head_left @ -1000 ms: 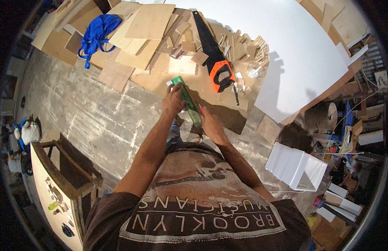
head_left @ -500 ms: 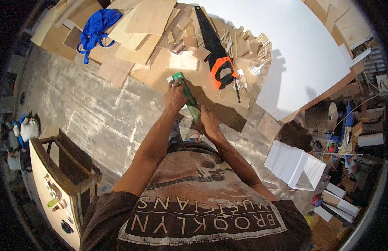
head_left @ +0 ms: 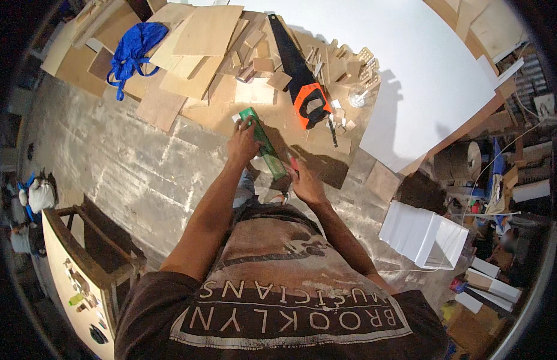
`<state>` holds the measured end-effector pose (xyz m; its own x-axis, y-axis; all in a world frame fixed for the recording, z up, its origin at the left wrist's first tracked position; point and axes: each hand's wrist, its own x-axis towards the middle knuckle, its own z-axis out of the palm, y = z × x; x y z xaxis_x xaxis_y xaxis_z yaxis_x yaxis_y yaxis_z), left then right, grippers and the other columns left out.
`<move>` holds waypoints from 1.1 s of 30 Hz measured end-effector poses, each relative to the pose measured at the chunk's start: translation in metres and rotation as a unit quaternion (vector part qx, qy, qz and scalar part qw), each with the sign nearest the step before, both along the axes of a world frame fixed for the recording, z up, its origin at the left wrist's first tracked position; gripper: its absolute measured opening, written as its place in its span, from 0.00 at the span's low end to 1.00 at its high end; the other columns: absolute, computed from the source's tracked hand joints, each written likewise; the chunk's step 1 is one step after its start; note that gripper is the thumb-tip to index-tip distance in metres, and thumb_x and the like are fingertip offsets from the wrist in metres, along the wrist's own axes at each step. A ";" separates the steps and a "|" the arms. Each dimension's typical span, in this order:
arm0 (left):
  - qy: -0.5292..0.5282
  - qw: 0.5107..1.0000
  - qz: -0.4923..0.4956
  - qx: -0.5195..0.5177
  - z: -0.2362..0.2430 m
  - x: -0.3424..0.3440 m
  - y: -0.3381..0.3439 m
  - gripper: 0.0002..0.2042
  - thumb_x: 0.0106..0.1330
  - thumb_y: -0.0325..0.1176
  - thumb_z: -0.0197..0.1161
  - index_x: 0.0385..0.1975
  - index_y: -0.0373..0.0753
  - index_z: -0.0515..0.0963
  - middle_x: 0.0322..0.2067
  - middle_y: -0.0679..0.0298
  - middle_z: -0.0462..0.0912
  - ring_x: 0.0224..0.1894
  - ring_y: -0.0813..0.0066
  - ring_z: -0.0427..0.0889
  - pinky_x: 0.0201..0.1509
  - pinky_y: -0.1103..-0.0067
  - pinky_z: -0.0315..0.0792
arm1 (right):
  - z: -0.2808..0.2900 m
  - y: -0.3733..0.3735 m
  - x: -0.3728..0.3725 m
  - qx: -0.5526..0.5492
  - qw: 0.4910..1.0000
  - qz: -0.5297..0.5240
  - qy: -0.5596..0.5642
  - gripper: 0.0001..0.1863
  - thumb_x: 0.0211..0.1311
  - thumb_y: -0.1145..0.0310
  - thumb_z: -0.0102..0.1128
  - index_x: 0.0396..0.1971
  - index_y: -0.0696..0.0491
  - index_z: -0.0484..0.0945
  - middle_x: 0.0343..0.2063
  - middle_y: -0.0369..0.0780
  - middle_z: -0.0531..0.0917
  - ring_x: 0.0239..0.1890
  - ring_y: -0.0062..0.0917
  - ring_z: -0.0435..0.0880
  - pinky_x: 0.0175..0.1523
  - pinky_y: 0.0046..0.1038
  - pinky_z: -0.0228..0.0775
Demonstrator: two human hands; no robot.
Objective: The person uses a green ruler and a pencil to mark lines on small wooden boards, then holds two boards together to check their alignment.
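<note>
My left hand [head_left: 244, 144] is closed on a long flat green strip [head_left: 271, 157], ruler-like and partly see-through, with the fingers over its upper part. The strip slants from upper left to lower right at the near edge of the brown board. A small white piece [head_left: 236, 117] shows beside its far end. My right hand [head_left: 307, 185] is closed round a slim red tool [head_left: 294, 164] near the strip's lower end; its kind is too small to make out. Beyond the hands lies a handsaw [head_left: 309, 103] with an orange and black handle, close to a thin dark stick [head_left: 333, 132].
Wood offcuts [head_left: 263, 64] and plywood sheets [head_left: 206, 31] cover the far part of the board, near a blue bag [head_left: 134, 51]. A large white panel [head_left: 428, 90] spans the far right. A white box [head_left: 419, 231] stands right; a wooden frame-legged table [head_left: 62, 288] is at left.
My right hand has drawn back from the green strip toward the right, and the red tool now shows in it. My left hand stays on the strip. The view has shifted slightly.
</note>
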<state>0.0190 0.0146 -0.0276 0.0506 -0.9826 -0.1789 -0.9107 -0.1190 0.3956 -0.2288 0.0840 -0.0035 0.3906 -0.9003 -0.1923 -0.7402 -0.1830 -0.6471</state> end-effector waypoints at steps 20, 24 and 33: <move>0.386 0.815 0.426 -0.073 -0.063 0.051 0.101 0.19 0.71 0.40 0.63 0.48 0.27 0.80 0.43 0.50 0.85 0.46 0.56 0.86 0.48 0.67 0.79 | -0.014 -0.017 -0.077 0.130 0.825 -0.344 -0.429 0.13 0.69 0.74 0.61 0.50 0.52 0.73 0.23 0.30 0.72 0.14 0.14 0.69 0.17 0.21 0.60; 0.598 0.663 0.448 0.053 -0.064 0.017 0.104 0.17 0.73 0.43 0.61 0.46 0.32 0.78 0.40 0.57 0.85 0.39 0.66 0.85 0.41 0.69 0.80 | -0.016 -0.018 -0.088 0.140 0.869 -0.292 -0.373 0.12 0.69 0.74 0.61 0.50 0.54 0.73 0.23 0.30 0.71 0.14 0.14 0.69 0.18 0.22 0.61; 0.562 0.716 0.408 0.071 -0.032 -0.021 0.054 0.23 0.61 0.38 0.74 0.49 0.30 0.75 0.39 0.55 0.83 0.36 0.66 0.83 0.36 0.70 0.79 | -0.061 -0.022 -0.067 -0.051 0.963 -0.237 -0.117 0.16 0.61 0.74 0.66 0.48 0.57 0.77 0.32 0.45 0.82 0.36 0.40 0.84 0.43 0.39 0.74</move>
